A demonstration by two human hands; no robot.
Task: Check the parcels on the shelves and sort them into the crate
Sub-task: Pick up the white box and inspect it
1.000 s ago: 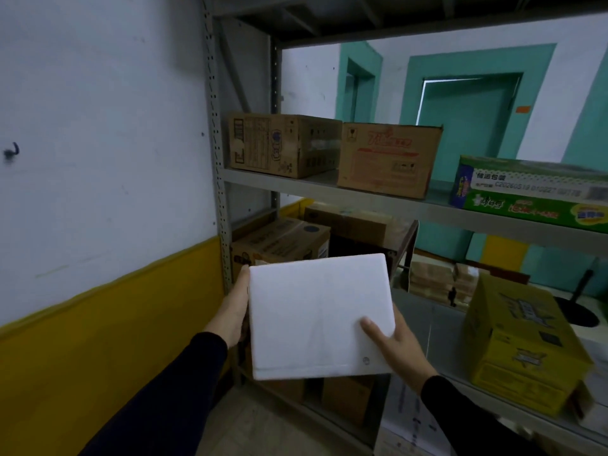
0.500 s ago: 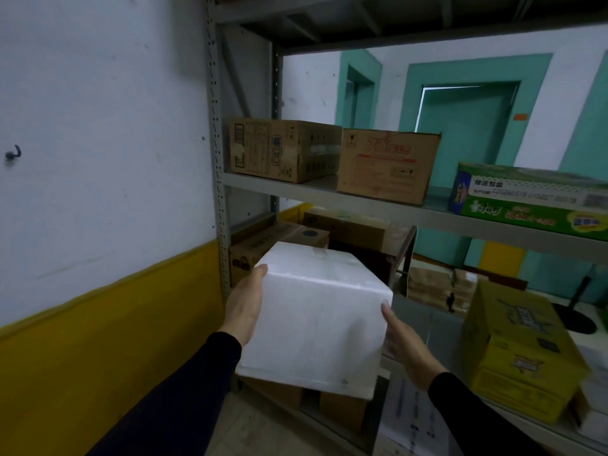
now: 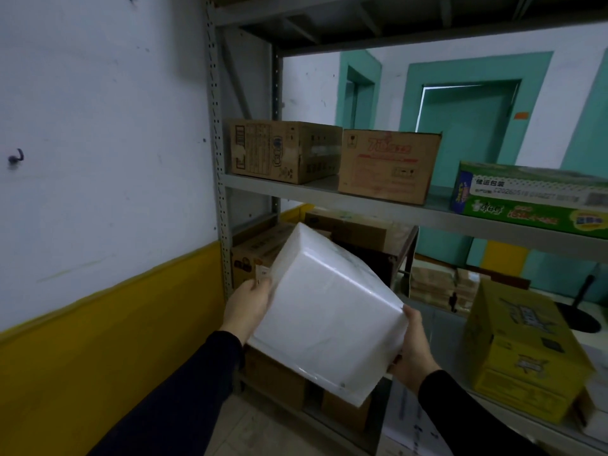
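White parcel [image 3: 324, 319] tilted in mid-air near the shelves [image 3: 378, 205], left hand [image 3: 247, 307] in a curled grip on its left edge, right hand [image 3: 411, 352] cupping its lower right corner, cardboard boxes [image 3: 388, 164] on the shelf beyond

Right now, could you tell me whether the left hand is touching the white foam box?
Touching. The head view shows the left hand gripping the upper left edge of the tilted white foam box, fingers curled against its side, with no gap between them.
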